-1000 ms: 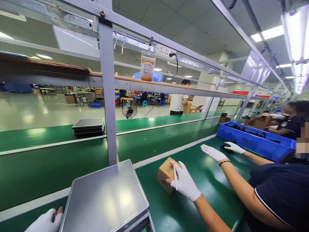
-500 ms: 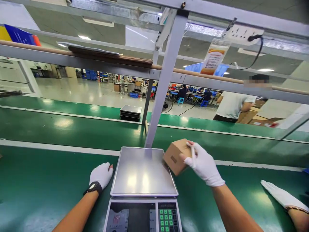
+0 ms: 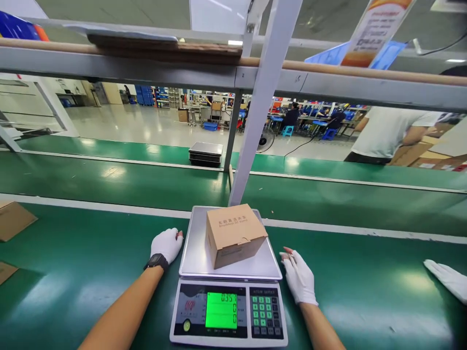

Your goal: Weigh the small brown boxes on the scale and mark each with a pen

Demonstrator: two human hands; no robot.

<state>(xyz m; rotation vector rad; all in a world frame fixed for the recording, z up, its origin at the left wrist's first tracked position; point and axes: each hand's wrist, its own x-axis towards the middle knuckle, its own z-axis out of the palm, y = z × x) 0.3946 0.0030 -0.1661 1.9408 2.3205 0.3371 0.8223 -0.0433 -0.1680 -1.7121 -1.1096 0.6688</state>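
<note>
A brown cardboard box [image 3: 236, 238] with printing on its lid sits slightly turned on the metal pan of a digital scale [image 3: 194, 265]. The scale's display [image 3: 221, 310] glows green and shows digits, the top row looking like 0.357. My left hand [image 3: 166, 246], in a white glove with bare fingertips and a black watch at the wrist, rests curled on the green surface just left of the pan, nothing visible in it. To the right of the pan, my right hand [image 3: 299, 276], gloved alike, is apart from the box, its fingers loosely bent and empty.
At the left edge lie more cardboard boxes [image 3: 13, 219]. Another person's gloved hand [image 3: 447, 278] rests at far right. A slanted metal post [image 3: 260, 112] rises behind the scale, below a shelf rail [image 3: 146, 70]. A second scale [image 3: 206, 154] stands farther back.
The box has gone from my right hand onto the scale pan, and that hand has let go and drawn back to the right. The display has lit up green. My view has tilted downward.
</note>
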